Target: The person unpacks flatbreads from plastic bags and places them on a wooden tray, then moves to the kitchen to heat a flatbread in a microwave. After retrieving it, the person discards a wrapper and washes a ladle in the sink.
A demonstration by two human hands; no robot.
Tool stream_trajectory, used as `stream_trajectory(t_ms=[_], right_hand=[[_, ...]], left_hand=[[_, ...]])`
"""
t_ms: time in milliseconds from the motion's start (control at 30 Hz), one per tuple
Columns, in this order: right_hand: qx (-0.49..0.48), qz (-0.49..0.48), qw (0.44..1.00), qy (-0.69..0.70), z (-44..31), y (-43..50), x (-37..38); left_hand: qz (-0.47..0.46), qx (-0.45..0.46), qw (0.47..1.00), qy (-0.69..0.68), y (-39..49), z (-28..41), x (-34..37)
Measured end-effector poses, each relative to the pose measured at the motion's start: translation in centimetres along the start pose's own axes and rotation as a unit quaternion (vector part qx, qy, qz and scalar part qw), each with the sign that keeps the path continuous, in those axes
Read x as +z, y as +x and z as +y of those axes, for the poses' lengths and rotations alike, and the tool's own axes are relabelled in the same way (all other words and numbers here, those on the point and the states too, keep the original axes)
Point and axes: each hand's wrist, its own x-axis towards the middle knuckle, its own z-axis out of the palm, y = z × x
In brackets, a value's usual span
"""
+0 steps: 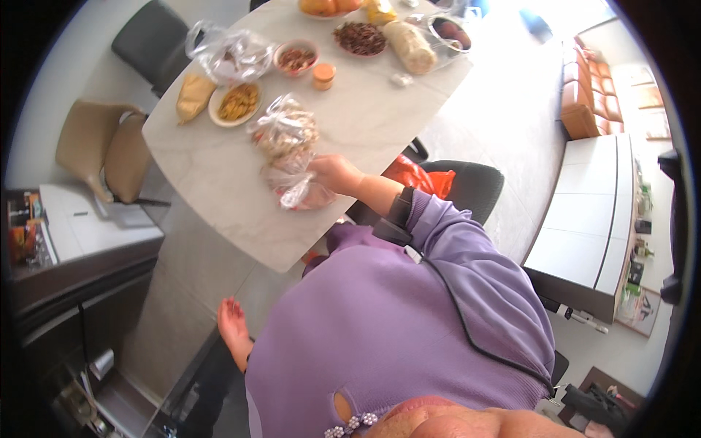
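Observation:
My right hand (337, 174) grips the gathered top of a clear plastic bag (304, 189) with pinkish contents. The bag is at the near part of a pale marble-patterned table (219, 186). Just beyond it, and touching it, lies a second clear bag (287, 128) holding light-coloured pieces I cannot make out. My left hand (233, 323) hangs low at my left side, away from the table. Its palm is turned up, its fingers are loosely spread and nothing is in it.
Farther along the table are a plate of yellow-brown food (237, 104), a tan packet (194, 97), a bowl (296, 57), an orange-lidded jar (323, 76) and a plate of dark pieces (360, 39). A dark chair (476, 186) with a red bag (419, 176) stands at the right edge.

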Motion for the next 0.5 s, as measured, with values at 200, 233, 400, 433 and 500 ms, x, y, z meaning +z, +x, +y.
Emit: stream_trajectory(t_ms=[200, 233, 400, 433, 500], right_hand=[[0.188, 0.034, 0.949, 0.251, 0.8, -0.4, -8.7], [0.201, 0.065, 0.938, 0.276, 1.0, -0.3, -9.9], [0.199, 0.126, 0.921, 0.311, 5.7, 2.1, -13.6], [0.182, 0.153, 0.927, 0.290, 7.4, 2.5, -14.1], [0.197, 0.224, 0.894, 0.334, 11.3, 3.4, -15.6]], left_hand=[[0.020, 0.023, 1.000, -0.002, -1.7, 0.1, -1.0], [0.014, 0.019, 1.000, -0.001, -1.9, 0.3, -0.7], [0.030, 0.027, 0.999, 0.016, -2.2, 0.6, 2.2], [0.034, 0.034, 0.999, 0.024, -2.5, 0.6, 2.7], [0.036, 0.043, 0.998, 0.034, -3.1, 0.7, 3.3]])
